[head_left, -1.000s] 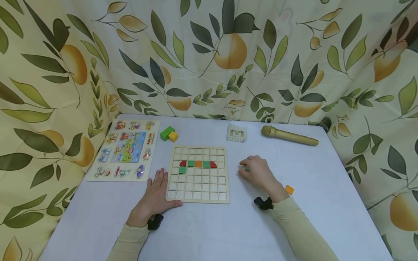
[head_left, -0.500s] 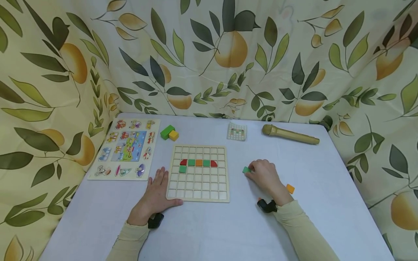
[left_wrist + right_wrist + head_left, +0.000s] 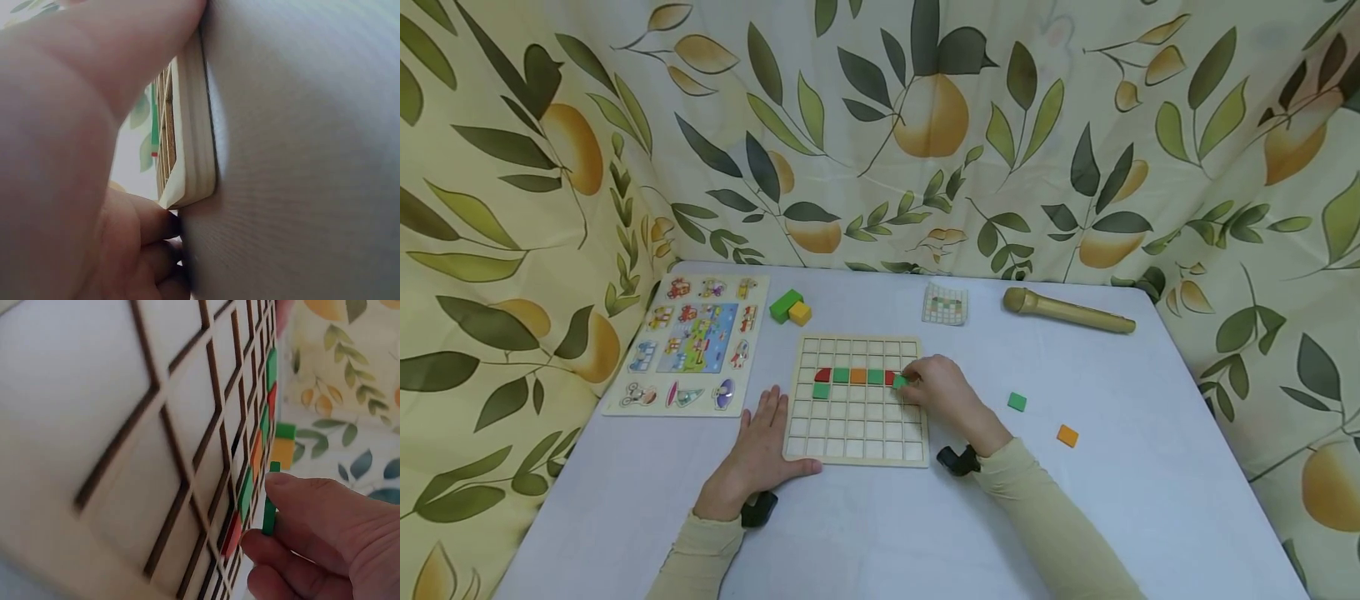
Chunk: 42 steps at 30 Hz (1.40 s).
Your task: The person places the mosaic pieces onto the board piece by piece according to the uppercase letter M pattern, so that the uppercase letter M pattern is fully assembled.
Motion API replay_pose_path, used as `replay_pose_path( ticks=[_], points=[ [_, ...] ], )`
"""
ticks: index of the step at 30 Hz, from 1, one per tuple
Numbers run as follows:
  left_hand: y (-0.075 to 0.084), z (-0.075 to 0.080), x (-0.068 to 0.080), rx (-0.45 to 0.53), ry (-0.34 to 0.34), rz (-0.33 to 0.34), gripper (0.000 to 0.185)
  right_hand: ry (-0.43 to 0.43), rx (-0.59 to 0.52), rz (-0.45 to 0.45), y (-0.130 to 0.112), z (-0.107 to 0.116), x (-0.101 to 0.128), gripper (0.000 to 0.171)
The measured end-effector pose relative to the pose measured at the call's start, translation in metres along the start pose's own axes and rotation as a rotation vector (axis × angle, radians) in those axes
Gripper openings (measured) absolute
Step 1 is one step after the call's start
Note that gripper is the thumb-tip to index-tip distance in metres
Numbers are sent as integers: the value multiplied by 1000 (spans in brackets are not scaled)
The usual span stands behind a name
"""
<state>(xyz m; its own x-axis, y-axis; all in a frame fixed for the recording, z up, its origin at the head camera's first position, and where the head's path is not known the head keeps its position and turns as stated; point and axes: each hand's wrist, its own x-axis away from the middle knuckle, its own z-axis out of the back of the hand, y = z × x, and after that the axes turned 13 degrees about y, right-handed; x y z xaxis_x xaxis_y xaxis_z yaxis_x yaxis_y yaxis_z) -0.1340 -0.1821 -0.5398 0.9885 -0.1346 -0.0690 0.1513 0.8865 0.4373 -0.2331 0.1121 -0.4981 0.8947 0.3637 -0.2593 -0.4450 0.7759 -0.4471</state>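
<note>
A wooden grid board (image 3: 856, 423) lies on the white-covered table. One row holds a red rounded tile (image 3: 823, 375), a green tile (image 3: 841, 376), an orange tile (image 3: 858, 377), another green tile and a second red tile; below the left end sits one more green tile (image 3: 822, 390). My right hand (image 3: 946, 398) pinches a green square tile (image 3: 270, 509) between thumb and fingers, close over the row's right end, overlapping the second red tile (image 3: 889, 377). With fingers spread, my left hand (image 3: 756, 460) rests at the board's near left corner, its thumb along the front edge.
A loose green tile (image 3: 1017, 402) and orange tile (image 3: 1067, 436) lie right of the board. Behind it are green and yellow blocks (image 3: 800, 313), a small pattern card (image 3: 945, 305) and a gold microphone-shaped object (image 3: 1067, 312). A picture puzzle board (image 3: 647, 333) lies left.
My right hand has carried a green tile leftward from the table to over the board's right side. Another green tile now shows on the table. My left hand has stayed put.
</note>
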Motion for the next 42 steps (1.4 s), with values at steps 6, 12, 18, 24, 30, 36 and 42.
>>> replay_pose_path(
  ticks=[6, 12, 18, 24, 30, 36, 42],
  points=[
    [1, 1, 0, 1, -13, 8, 125, -19, 39, 147, -23, -22, -10, 19],
    [1, 2, 0, -4, -20, 8, 125, -23, 77, 226, -33, -35, -18, 14],
    [0, 2, 0, -11, -9, -2, 125, -26, 66, 206, -38, -41, -20, 15],
    [-1, 0, 0, -13, -7, -4, 125, -9, 78, 224, -40, -42, -20, 14],
    [0, 1, 0, 3, -4, -2, 125, -7, 33, 179, -33, -30, -15, 21],
    [-1, 0, 0, 7, -1, 1, 125, -1, 32, 89, -4, -10, 1, 25],
    [-3, 0, 0, 9, -1, 2, 126, 42, 69, 38, 32, 15, 23, 26]
  ],
)
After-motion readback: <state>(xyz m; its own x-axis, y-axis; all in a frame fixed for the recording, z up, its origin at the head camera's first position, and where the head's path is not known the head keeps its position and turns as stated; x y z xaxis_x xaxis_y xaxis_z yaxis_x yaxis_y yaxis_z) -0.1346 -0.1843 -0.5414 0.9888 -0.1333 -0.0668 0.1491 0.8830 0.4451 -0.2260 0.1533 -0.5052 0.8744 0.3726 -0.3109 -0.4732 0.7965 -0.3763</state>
